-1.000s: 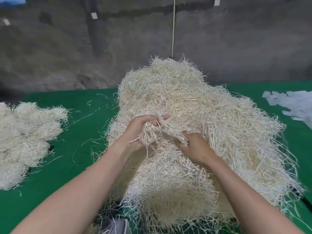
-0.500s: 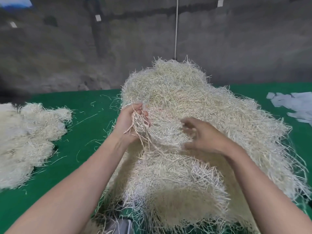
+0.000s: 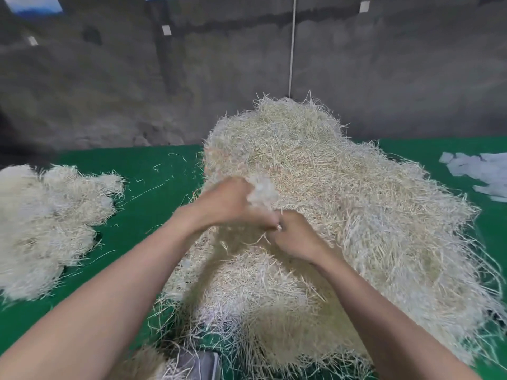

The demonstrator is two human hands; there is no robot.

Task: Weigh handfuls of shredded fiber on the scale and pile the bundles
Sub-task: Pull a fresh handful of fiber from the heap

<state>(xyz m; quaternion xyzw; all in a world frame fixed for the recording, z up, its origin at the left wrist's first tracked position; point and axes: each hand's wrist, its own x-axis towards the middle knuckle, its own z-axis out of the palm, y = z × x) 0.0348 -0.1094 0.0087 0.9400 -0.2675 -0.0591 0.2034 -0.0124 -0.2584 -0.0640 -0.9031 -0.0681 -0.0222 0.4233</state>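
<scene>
Left hand [image 3: 233,205] and right hand [image 3: 297,238] meet on the fiber heap [image 3: 356,201]
The left hand grips a blurred tuft [image 3: 262,192]; the right hand's curled fingers pinch strands of the fiber heap.

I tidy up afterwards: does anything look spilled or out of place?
Loose pale strands lie scattered on the green table cover between the heap of pale shredded fiber and the pile of fiber bundles. A grey object sits half buried at the heap's near edge.
</scene>
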